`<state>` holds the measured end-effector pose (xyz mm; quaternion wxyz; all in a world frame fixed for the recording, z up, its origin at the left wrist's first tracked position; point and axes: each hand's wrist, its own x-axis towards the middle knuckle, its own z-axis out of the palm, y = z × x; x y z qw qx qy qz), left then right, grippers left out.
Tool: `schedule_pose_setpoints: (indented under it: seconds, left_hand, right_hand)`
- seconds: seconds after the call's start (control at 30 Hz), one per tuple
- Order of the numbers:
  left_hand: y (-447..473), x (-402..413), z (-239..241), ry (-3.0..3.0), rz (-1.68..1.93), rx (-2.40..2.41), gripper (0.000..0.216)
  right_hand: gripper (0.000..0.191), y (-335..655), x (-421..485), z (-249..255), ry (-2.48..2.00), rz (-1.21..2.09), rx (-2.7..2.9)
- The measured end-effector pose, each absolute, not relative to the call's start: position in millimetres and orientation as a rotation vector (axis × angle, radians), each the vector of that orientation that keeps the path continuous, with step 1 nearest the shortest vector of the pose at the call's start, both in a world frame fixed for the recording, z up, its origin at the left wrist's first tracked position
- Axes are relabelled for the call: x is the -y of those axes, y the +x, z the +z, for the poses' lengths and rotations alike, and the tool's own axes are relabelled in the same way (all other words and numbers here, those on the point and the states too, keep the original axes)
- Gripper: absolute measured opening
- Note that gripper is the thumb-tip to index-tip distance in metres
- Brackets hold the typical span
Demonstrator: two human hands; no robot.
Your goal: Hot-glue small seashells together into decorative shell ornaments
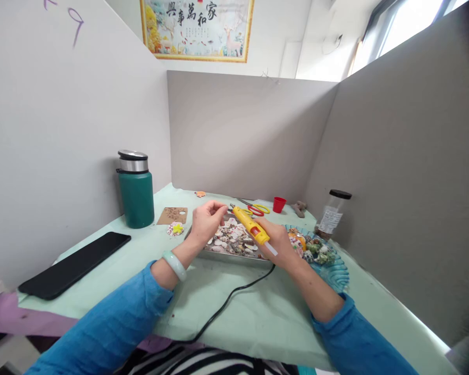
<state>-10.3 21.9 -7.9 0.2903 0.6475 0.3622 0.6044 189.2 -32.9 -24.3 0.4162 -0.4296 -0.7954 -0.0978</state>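
Note:
My right hand (pixel 278 240) is wrapped round a yellow hot glue gun (pixel 251 225), its nozzle pointing away and to the left. A white glue stick (pixel 271 250) sticks out of its rear end. The fingertips of my left hand (pixel 206 223) are pinched together close to the nozzle; anything between them is too small to make out. Below both hands lies a metal tray (pixel 234 257) filled with small shells (pixel 231 238). Left of my left hand is a round shell-like piece with a yellow star (pixel 177 228).
A green bottle (pixel 136 195), a black phone-like slab (pixel 76 264) and a brown card (pixel 172 215) are on the left. Scissors (pixel 258 210) and a red cup (pixel 279 204) stand behind. A blue plate (pixel 341 273) and a jar (pixel 331 214) are right. A black cord (pixel 226 301) crosses the front.

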Motion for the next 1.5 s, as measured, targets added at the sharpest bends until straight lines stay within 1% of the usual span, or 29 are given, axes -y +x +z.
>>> schedule_pose_setpoints:
  seconds: [0.3, 0.73, 1.5]
  left_hand:
    - [-10.7, -22.9, -9.3, 1.754, 1.612, -0.983, 0.018]
    - [-11.5, -26.4, -10.6, 1.763, 1.616, -0.973, 0.018]
    - [-11.1, -28.2, -10.4, 1.697, 1.638, -0.952, 0.016]
  right_hand:
    - [0.015, 188.1, 34.7, -20.8, -1.014, -0.389, 2.031]
    - [0.017, 187.9, 34.0, -22.4, -1.026, -0.521, 2.004]
    - [0.015, 187.6, 36.4, -20.8, -1.048, -0.53, 2.028]
